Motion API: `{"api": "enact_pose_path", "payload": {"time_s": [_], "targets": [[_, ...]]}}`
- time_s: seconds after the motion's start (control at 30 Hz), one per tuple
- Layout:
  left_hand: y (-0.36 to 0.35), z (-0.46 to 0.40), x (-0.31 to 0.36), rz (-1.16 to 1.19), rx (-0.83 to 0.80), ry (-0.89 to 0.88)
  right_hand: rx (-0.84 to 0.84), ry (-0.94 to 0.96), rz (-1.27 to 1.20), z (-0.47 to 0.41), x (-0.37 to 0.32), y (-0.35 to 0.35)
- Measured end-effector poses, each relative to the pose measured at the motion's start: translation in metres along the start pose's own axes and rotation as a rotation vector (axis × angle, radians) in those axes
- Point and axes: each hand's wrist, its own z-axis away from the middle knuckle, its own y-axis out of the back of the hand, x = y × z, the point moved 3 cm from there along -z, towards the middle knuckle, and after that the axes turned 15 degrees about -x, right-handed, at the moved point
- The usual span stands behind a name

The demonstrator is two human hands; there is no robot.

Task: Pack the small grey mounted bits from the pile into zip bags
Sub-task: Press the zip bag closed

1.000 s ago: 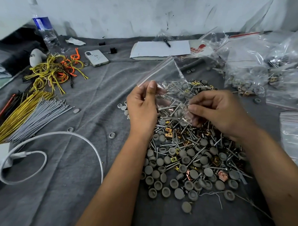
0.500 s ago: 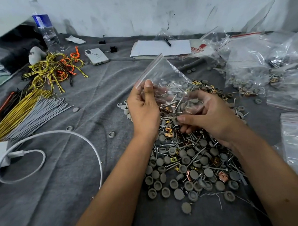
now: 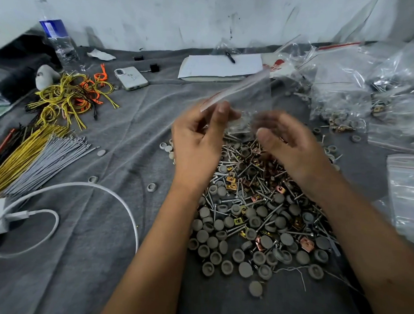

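Half a second ago my right hand (image 3: 293,145) was curled at the zip bag (image 3: 248,92); now it is off it, blurred, fingers loosely spread. My left hand (image 3: 197,142) pinches the bag's strip above the pile of grey bits (image 3: 257,224), its long edge slanting up toward the right.

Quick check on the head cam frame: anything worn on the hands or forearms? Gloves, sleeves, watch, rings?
Nothing visible. The left hand and right hand are bare, no gloves. Both forearms are uncovered up to the frame edge, with no sleeves, watch or bands in view. No rings show, though motion blur on the right hand makes its fingers hard to check.
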Motion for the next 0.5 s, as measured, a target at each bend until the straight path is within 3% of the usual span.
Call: {"api": "enact_pose_path", "payload": {"time_s": [0.2, 0.5], "targets": [[-0.011, 0.003, 0.0, 0.148, -0.127, 0.084, 0.191, 0.205, -0.098, 0.002, -0.007, 0.008], [-0.02, 0.007, -0.014, 0.609, -0.161, 0.378, 0.088, 0.14, -0.24, 0.001, -0.001, 0.006]]}}
